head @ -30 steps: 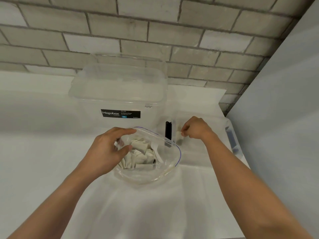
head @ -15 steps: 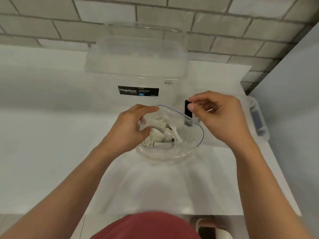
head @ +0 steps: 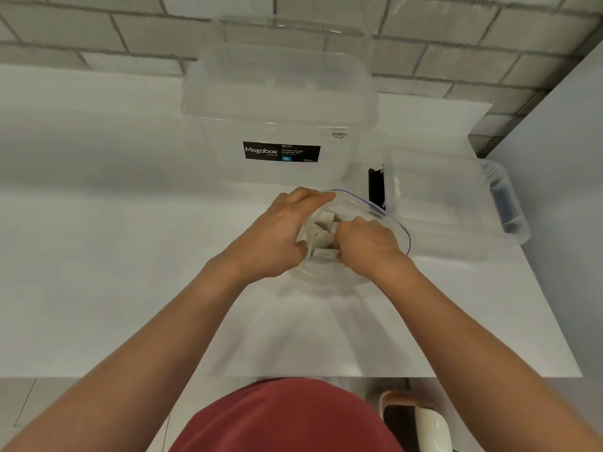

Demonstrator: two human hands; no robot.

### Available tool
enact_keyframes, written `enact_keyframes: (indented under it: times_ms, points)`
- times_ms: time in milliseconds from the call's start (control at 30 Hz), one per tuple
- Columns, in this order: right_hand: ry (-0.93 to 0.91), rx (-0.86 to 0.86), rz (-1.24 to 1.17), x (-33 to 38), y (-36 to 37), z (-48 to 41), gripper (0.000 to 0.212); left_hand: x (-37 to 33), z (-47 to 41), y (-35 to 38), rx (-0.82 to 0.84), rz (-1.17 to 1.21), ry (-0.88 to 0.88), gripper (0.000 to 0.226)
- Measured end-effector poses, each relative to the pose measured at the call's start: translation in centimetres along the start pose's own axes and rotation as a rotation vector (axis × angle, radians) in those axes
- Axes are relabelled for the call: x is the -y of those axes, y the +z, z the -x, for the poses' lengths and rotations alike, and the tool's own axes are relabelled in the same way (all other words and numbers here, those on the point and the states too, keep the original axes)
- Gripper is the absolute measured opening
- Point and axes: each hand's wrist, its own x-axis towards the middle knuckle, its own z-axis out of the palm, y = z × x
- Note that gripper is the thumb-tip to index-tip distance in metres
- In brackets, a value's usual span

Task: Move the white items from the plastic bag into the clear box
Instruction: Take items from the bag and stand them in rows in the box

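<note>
The right hand (head: 367, 247) is back in the bag (head: 326, 275), grasping white items (head: 321, 238); the left hand (head: 280, 230) grips the rim. Another transfer looks to be starting.

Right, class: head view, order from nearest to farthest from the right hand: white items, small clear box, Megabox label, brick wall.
1. white items, in bag at right hand
2. small clear box, right
3. Megabox label, behind left
4. brick wall, rear

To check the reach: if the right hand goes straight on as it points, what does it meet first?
The right hand would probably meet the white items inside the plastic bag; contact is hidden.
</note>
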Motion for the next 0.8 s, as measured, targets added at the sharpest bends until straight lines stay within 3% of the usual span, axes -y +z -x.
enact_keyframes:
  times_ms: [200,500,667,800]
  points:
    - [-0.018,-0.028,-0.114,-0.4,-0.8,0.6,0.018,0.0,0.2,0.3,-0.025,0.006,0.013,0.078]
    - [-0.184,-0.159,-0.185,-1.6,-6.2,4.6,0.009,-0.3,0.2,-0.7,-0.019,-0.050,-0.031,0.046]
    - [-0.297,-0.193,-0.124,-1.6,-9.5,6.0,0.015,-0.2,-0.1,-0.2,0.006,-0.052,-0.015,0.035]
    - [-0.359,-0.208,-0.228,-2.0,-10.5,6.0,0.018,-0.2,-0.6,0.6,-0.053,0.029,-0.049,0.021]
